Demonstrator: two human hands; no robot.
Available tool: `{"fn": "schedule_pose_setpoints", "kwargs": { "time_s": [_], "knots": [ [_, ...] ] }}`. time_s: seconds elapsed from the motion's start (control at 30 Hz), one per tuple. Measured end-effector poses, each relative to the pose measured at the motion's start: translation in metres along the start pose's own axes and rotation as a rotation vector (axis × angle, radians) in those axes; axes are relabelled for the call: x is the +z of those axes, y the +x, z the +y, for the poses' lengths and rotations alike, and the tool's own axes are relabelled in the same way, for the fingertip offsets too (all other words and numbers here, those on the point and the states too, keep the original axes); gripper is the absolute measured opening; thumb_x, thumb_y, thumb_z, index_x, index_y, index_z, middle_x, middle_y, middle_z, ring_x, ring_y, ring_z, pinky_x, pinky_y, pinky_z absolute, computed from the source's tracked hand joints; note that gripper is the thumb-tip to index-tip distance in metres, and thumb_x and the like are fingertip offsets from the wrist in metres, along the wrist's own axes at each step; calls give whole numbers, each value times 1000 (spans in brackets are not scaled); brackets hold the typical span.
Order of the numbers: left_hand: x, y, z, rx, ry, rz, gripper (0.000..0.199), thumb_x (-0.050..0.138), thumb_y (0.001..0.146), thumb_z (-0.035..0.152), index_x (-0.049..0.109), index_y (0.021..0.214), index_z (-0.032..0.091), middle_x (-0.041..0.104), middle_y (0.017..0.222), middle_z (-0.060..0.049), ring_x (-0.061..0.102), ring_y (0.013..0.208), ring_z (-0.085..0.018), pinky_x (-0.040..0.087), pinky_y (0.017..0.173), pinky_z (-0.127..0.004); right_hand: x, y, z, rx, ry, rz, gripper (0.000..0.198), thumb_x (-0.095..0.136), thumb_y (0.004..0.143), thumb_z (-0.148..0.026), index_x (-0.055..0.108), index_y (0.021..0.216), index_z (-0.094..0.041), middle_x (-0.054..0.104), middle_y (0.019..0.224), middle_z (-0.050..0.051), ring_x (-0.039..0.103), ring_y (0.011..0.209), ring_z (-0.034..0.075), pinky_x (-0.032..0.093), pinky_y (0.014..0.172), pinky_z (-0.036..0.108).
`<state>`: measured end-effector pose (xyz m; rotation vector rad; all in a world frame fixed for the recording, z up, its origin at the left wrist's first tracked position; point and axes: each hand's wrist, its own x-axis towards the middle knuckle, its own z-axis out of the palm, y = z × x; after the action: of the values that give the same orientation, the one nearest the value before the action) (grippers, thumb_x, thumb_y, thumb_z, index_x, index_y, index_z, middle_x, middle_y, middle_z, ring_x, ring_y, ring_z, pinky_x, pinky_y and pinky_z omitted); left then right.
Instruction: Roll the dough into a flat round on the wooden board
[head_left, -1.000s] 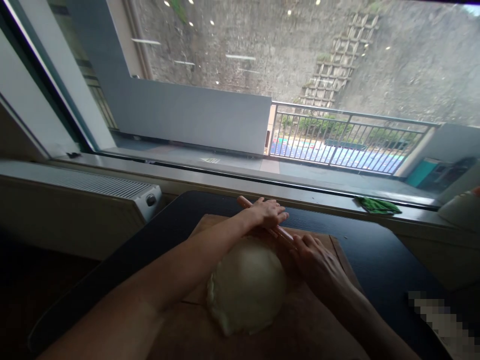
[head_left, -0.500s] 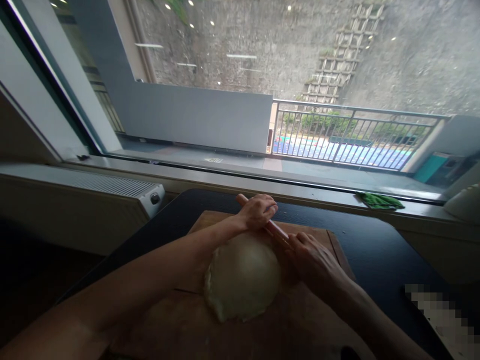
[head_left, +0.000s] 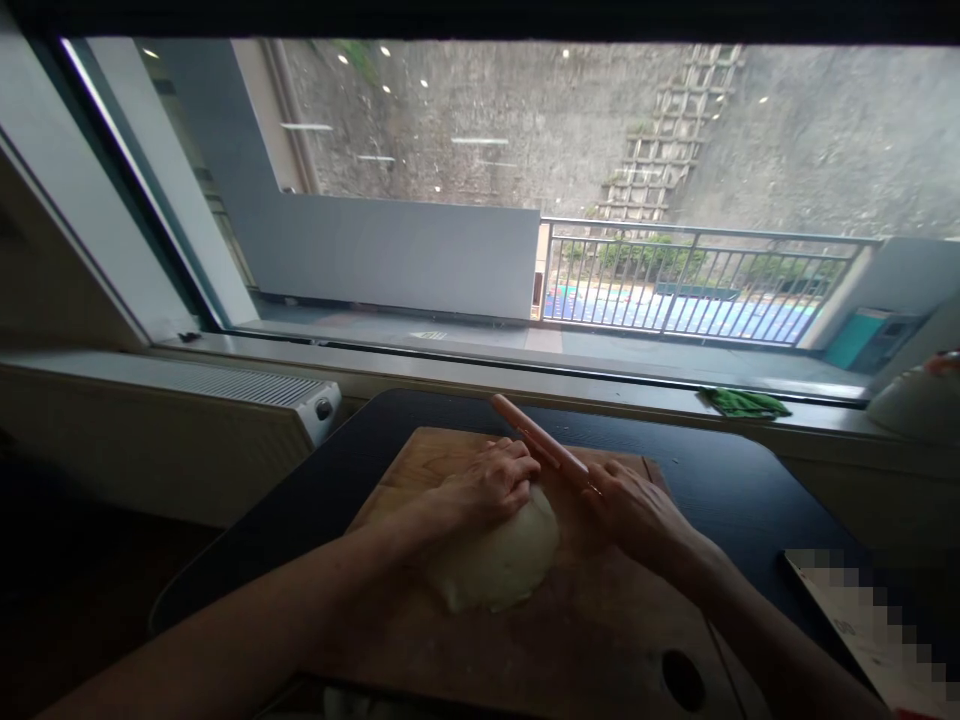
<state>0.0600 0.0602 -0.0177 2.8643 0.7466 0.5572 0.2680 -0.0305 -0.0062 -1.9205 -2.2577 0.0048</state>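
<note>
A flattened round of pale dough (head_left: 499, 560) lies on the wooden board (head_left: 420, 650), its left part hidden under my left forearm. My left hand (head_left: 506, 478) is at the dough's far edge, fingers curled down onto it; the fingertips are partly out of sight. Past the dough, a pinkish rolling pin (head_left: 544, 445) slants across the board's far side, clear of my left hand. Its near end is in my right hand (head_left: 626, 503), whose fingers are closed around it.
The board rests on a dark table (head_left: 720, 490) beneath a window. A green cloth (head_left: 746, 403) lies on the sill at the right. At the left stands a white radiator (head_left: 225, 400). A pale, partly pixelated flat object (head_left: 847, 610) is at the right edge.
My left hand has let go of the rolling pin and come back onto the dough's far edge. My right hand still holds the pin. The view has tipped slightly upward.
</note>
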Motion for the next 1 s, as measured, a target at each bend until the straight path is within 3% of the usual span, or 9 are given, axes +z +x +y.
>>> {"fn": "schedule_pose_setpoints", "kwargs": {
  "time_s": [0.13,0.27,0.43,0.57,0.73,0.87,1.0],
  "knots": [
    [-1,2,6,-6,36,-23,13,48,81,20,59,90,21,57,95,-2,51,91,-18,38,87,-33,4,-1,10,32,-29,88,39,41,88,-21,47,126,-23,60,109,8,54,101,22,33,85,32],
    [1,3,9,15,69,16,8,50,79,18,58,82,19,57,91,-2,50,89,-18,37,86,-33,4,-6,14,18,-13,22,32,40,89,-25,51,119,-22,61,102,6,56,93,21,35,79,31],
    [-6,-12,16,21,95,85,11,49,83,18,60,84,18,58,89,-3,50,89,-18,34,89,-35,2,-25,-3,30,-52,37,26,39,90,-21,52,112,-19,60,95,6,56,87,20,36,73,29],
    [-18,-33,21,-3,104,103,16,45,85,17,60,79,19,57,87,-3,50,88,-17,33,89,-36,3,-35,-15,-71,-5,-12,22,39,89,-18,52,107,-20,58,94,4,56,80,18,36,67,27],
    [-22,-43,20,-44,116,123,14,47,83,15,60,81,18,57,84,-3,50,84,-17,33,87,-38,0,-31,-8,-56,-51,25,24,40,89,-20,51,111,-19,58,96,6,55,85,19,36,70,28],
    [-18,-43,20,-34,112,155,17,44,84,16,60,76,18,57,80,-2,50,82,-17,34,87,-37,-3,-23,-3,-147,12,-63,26,40,89,-20,51,112,-22,59,97,4,56,83,16,36,71,26],
    [-16,-46,18,-44,130,214,15,46,82,15,61,81,19,59,85,-4,51,86,-18,34,89,-39,-4,-17,-1,-98,-30,-13,27,42,88,-20,51,114,-20,59,100,7,55,89,18,35,74,27]
  ]
}}
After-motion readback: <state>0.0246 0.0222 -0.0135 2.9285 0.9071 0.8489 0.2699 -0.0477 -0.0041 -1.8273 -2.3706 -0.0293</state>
